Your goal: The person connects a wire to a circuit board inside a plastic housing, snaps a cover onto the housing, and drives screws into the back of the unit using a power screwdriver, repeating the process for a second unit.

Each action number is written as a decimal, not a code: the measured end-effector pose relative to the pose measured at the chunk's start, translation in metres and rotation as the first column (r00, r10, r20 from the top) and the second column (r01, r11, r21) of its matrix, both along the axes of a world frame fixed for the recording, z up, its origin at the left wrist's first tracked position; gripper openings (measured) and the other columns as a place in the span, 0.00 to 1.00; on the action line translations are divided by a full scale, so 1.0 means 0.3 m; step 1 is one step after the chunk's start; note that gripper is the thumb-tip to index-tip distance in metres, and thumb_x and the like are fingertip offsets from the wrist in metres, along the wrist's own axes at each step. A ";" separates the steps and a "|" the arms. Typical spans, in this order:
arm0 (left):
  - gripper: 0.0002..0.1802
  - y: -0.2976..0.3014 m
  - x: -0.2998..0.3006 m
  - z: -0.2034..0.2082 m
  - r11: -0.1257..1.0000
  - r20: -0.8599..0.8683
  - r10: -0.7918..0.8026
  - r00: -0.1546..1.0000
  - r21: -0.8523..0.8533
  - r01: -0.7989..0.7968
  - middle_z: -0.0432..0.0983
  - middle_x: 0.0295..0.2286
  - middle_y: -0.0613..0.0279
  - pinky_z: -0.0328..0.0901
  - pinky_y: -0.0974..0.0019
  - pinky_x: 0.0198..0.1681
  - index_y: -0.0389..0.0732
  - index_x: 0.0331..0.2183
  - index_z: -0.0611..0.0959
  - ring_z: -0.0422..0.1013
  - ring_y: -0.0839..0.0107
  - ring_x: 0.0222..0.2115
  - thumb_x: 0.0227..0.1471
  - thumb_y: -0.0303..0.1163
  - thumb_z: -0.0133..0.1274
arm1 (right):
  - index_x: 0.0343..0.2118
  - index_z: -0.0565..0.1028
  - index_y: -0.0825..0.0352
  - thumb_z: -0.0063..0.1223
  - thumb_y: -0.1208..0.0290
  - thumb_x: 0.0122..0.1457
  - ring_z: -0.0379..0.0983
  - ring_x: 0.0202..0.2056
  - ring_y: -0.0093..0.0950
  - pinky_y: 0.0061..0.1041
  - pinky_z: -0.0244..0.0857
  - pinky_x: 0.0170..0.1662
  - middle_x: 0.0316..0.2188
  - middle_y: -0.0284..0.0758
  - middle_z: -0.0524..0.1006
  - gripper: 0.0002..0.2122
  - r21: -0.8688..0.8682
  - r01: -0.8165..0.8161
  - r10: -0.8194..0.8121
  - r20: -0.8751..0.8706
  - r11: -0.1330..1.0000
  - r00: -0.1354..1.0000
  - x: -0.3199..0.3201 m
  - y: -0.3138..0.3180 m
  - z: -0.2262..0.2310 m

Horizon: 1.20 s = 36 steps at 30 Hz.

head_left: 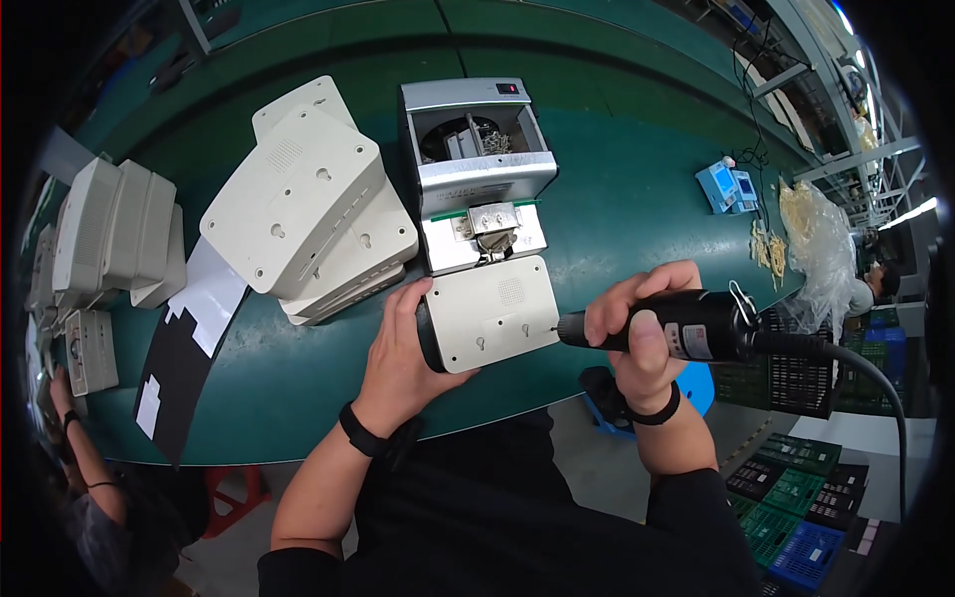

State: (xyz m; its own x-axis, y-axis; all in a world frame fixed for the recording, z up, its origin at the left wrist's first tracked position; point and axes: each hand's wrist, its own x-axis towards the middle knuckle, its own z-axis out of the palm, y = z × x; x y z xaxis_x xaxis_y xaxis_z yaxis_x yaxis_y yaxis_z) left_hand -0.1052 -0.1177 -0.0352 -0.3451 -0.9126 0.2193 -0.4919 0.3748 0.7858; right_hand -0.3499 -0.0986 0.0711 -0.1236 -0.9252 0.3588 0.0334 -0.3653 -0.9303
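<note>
A cream plastic housing (477, 310) lies on the green table in front of me, its back face up, with keyhole slots, small holes and a patch of vent holes. My left hand (400, 343) grips its left edge, fingers at the far corner and thumb along the near side. My right hand (645, 323) is wrapped round a black corded electric screwdriver (708, 326), held nearly level. Its bit points left, with the tip at the housing's right edge. Just beyond the housing stands a grey screw feeder (487, 179) with loose screws in its open tray.
Similar cream housings (298, 199) are stacked left of the feeder, and several more (114, 234) stand farther left. Dark and white sheets (184, 373) lie between. Blue devices (726, 187) and a clear plastic bag (821, 244) are at right. A co-worker's arm (90, 453) shows at far left.
</note>
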 end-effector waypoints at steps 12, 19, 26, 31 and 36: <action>0.63 -0.008 0.009 0.004 0.999 0.014 -0.007 1.000 -0.039 0.008 0.66 0.57 0.46 0.70 0.51 0.57 0.41 0.64 0.61 0.68 0.46 0.58 0.31 0.34 0.81 | 0.45 0.61 0.63 0.64 0.62 0.61 0.68 0.21 0.26 0.29 0.70 0.27 0.24 0.36 0.71 0.21 -0.016 -0.046 0.047 0.031 0.999 0.998 0.003 -0.010 -0.033; 0.61 0.019 -0.005 0.039 1.000 0.038 0.006 0.999 -0.011 -0.006 0.68 0.56 0.45 0.70 0.53 0.57 0.39 0.64 0.63 0.71 0.47 0.55 0.33 0.38 0.80 | 0.47 0.62 0.63 0.60 0.61 0.63 0.68 0.20 0.26 0.28 0.69 0.26 0.24 0.34 0.71 0.19 -0.093 -0.030 0.043 0.144 0.995 0.989 -0.050 0.030 0.093; 0.50 0.016 -0.073 0.169 0.909 0.120 -0.109 0.987 0.413 0.050 0.74 0.52 0.44 0.75 0.52 0.48 0.36 0.62 0.68 0.78 0.49 0.44 0.44 0.47 0.74 | 0.48 0.63 0.64 0.55 0.63 0.66 0.68 0.19 0.26 0.29 0.68 0.25 0.24 0.34 0.71 0.16 -0.198 0.187 -0.145 0.205 0.962 0.968 -0.201 0.144 0.192; 0.41 -0.045 -0.128 0.226 0.891 0.233 -0.250 0.940 0.436 0.129 0.76 0.52 0.47 0.76 0.55 0.44 0.32 0.59 0.71 0.80 0.53 0.40 0.50 0.39 0.71 | 0.48 0.65 0.66 0.55 0.66 0.67 0.68 0.19 0.26 0.28 0.68 0.25 0.23 0.35 0.71 0.14 0.024 0.295 -0.296 0.095 0.955 0.950 -0.288 0.207 0.118; 0.38 0.009 -0.158 0.239 0.943 0.137 -0.213 0.967 0.286 0.167 0.73 0.53 0.48 0.78 0.60 0.41 0.31 0.58 0.72 0.81 0.57 0.38 0.51 0.32 0.71 | 0.47 0.65 0.67 0.54 0.69 0.66 0.68 0.19 0.26 0.27 0.68 0.25 0.23 0.35 0.71 0.13 0.116 0.354 -0.364 0.084 0.928 0.928 -0.371 0.259 0.026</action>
State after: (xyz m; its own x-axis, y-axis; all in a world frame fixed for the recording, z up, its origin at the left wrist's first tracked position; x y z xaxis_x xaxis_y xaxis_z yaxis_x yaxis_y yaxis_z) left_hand -0.1527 -0.1149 0.0367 -0.5279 -0.8433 -0.1006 -0.5627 0.2586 0.7852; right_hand -0.4612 -0.0209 0.0789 -0.4849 -0.8418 0.2371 0.0134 -0.2782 -0.9604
